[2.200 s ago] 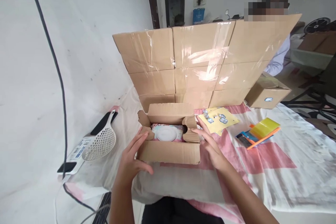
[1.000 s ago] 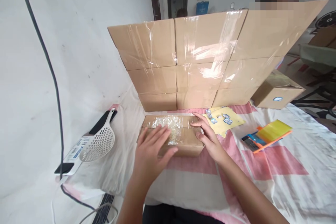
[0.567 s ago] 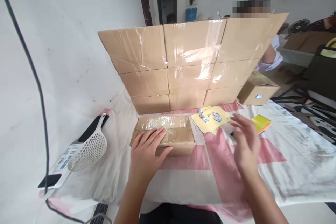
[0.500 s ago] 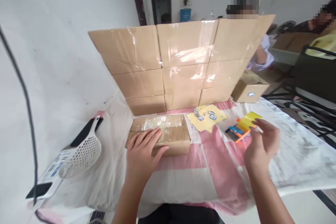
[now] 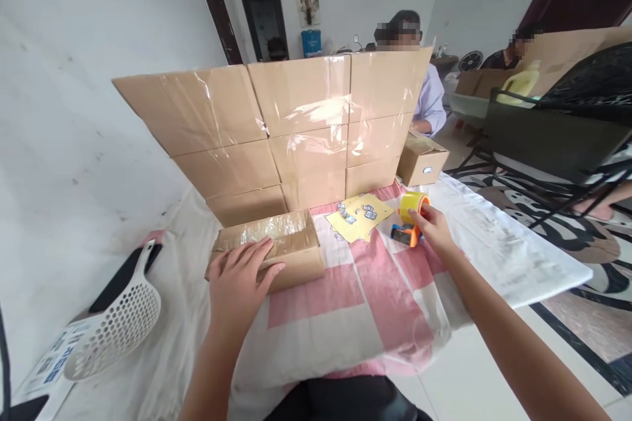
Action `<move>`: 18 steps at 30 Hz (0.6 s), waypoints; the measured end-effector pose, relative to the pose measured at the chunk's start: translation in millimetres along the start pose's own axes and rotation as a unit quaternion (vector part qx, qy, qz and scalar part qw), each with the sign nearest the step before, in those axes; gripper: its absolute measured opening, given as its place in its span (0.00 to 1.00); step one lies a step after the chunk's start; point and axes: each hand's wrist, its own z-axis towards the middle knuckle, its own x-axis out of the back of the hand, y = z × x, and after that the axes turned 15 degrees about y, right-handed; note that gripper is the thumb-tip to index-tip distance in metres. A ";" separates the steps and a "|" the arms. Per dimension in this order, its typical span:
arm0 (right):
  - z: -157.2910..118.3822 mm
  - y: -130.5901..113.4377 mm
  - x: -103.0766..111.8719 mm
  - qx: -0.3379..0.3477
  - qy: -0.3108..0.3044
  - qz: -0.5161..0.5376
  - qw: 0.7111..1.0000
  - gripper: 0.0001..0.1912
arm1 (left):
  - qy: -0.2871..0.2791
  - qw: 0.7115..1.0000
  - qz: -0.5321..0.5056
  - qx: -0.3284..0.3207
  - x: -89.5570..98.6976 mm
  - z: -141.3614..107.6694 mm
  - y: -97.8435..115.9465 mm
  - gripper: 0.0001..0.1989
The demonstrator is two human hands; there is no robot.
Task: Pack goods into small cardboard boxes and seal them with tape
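My left hand (image 5: 243, 276) rests on the front left part of a small cardboard box (image 5: 296, 263), fingers spread over its top. Clear tape runs along the top of this box. At the right, my right hand (image 5: 433, 227) has its fingers closed on the side of an orange and blue tape dispenser (image 5: 405, 235) carrying a yellow roll of tape (image 5: 409, 205). The dispenser stands tilted at the cloth; part of it is hidden by the fingers. Between the hands lie yellow paper sheets (image 5: 363, 222) with small printed cutouts on them.
Behind the box stands a wall of taped cardboard boxes (image 5: 306, 112). Another small box (image 5: 423, 161) sits at the back right. A white perforated scoop (image 5: 118, 329) lies at the left. Beyond the table are a person in a light shirt (image 5: 430, 102) and a dark chair (image 5: 557, 131).
My right hand has reached the tape dispenser and closed on it, and the roll now stands more upright. The left hand stays on the box. The view has turned right.
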 end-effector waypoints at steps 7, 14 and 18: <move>11.4 1.7 -15.1 -0.013 -0.013 -0.040 0.999 0.18 | -0.006 1.000 0.004 -0.010 3.0 -4.0 0.9 0.20; -23.8 -23.4 -26.4 0.014 -0.071 0.053 0.996 0.19 | 0.101 0.994 -0.004 -0.041 3.3 4.4 34.7 0.21; -36.9 -49.7 -48.9 0.037 -0.081 0.141 0.986 0.19 | 0.111 0.974 -0.174 -0.094 -14.5 8.7 91.1 0.12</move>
